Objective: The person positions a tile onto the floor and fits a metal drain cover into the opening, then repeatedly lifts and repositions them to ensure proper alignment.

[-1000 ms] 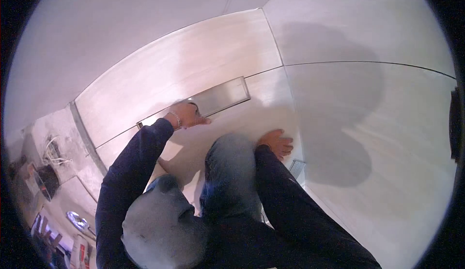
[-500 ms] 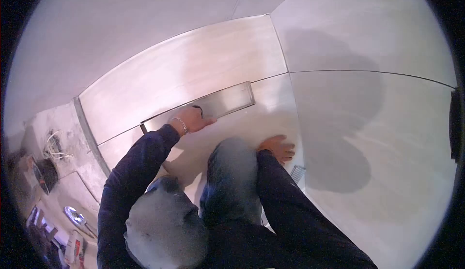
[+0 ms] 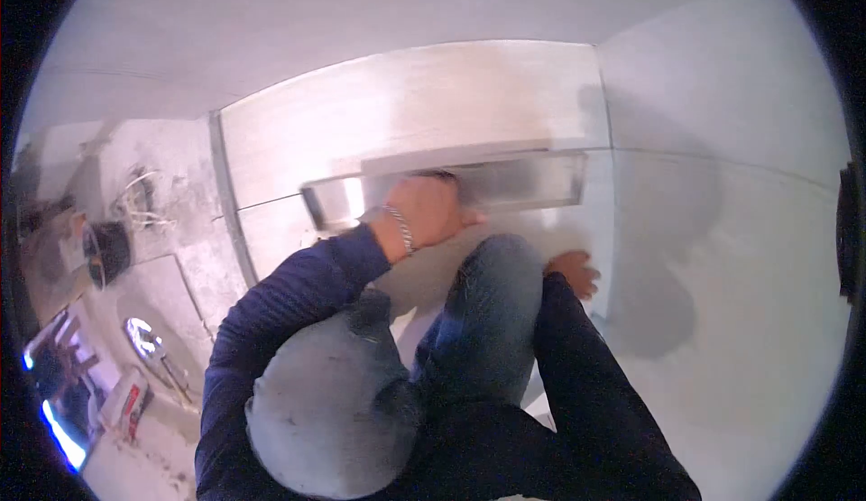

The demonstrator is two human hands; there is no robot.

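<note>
My left hand [image 3: 428, 212], with a bracelet at the wrist, is closed at the middle of a long, shiny rectangular metal plate [image 3: 532, 183]. A dark part shows by its curled fingers; motion blurs the grip. The plate lies along a seam in pale tiles [image 3: 433, 86], and a greyish strip shows along its upper edge. Beyond my knee, my right hand [image 3: 574, 273] rests on the tile near the corner, fingers apart and holding nothing.
My knees [image 3: 492, 312] are bent close below the plate. A tiled wall [image 3: 740, 321] stands at right. On the left are loose cables [image 3: 140, 199], a dark bucket-like container [image 3: 108, 253], a shiny round-headed tool [image 3: 144, 339] and a red-and-white package [image 3: 126, 406].
The plate and my left hand appear larger and closer, with the plate shifted off the tile seam. The whole view has turned, moving the scene rightward. My right hand stays on the tile.
</note>
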